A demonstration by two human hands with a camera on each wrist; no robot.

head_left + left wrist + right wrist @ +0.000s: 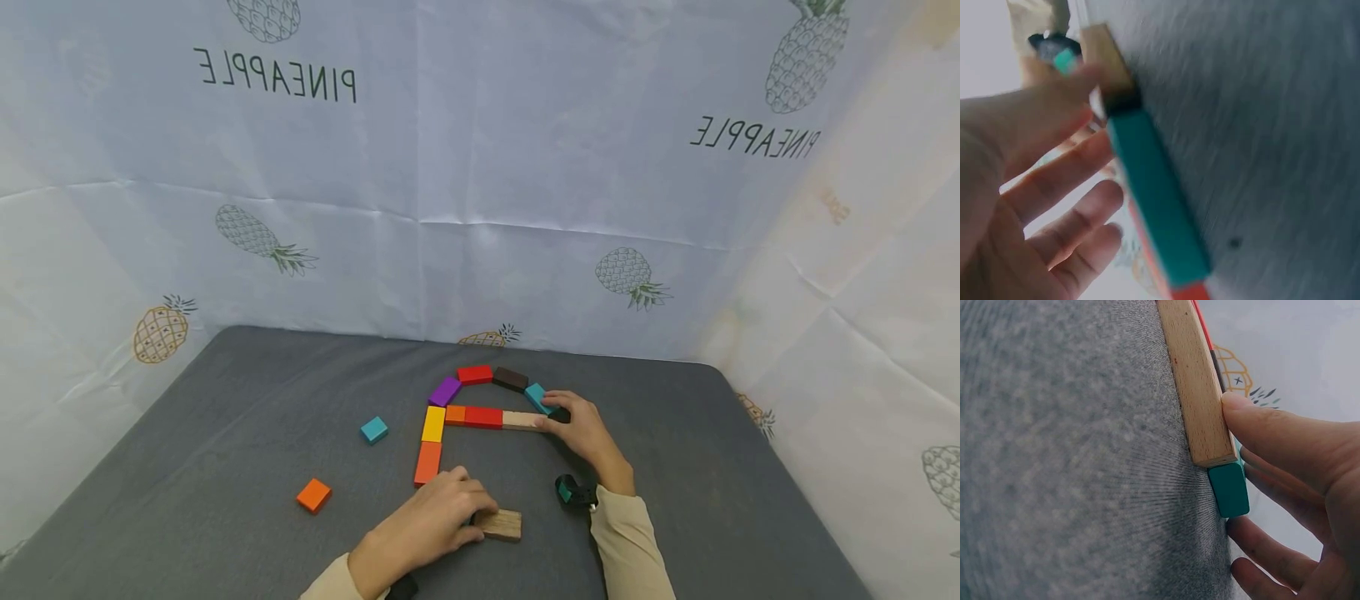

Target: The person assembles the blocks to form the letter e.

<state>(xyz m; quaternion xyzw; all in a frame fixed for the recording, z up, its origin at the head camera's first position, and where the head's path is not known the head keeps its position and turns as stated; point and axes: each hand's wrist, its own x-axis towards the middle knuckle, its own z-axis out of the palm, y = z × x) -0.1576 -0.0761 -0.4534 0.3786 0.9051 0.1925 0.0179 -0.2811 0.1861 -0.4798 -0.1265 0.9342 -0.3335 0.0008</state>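
My left hand (pixel 442 510) pinches the left end of a brown wooden block (pixel 501 524) near the front. In the left wrist view, a teal block (pixel 1159 200) lies in line with that brown block; the hand hides it from the head view. Farther back, my right hand (pixel 587 429) spans a pale wooden block (pixel 1196 381) and a second teal block (pixel 1230 489). Its thumb rests on the pale block's right end, with the other fingers around the teal one. Beside the pale block lie a red block (pixel 483 417) and a small orange block (pixel 455 415).
A curve of purple (pixel 445 391), red (pixel 476 375) and dark brown (pixel 511 380) blocks runs behind. Yellow (pixel 433 423) and orange-red (pixel 427 463) blocks form the left side. Loose teal (pixel 374 430) and orange (pixel 313 496) blocks lie left on the grey table (pixel 225 433).
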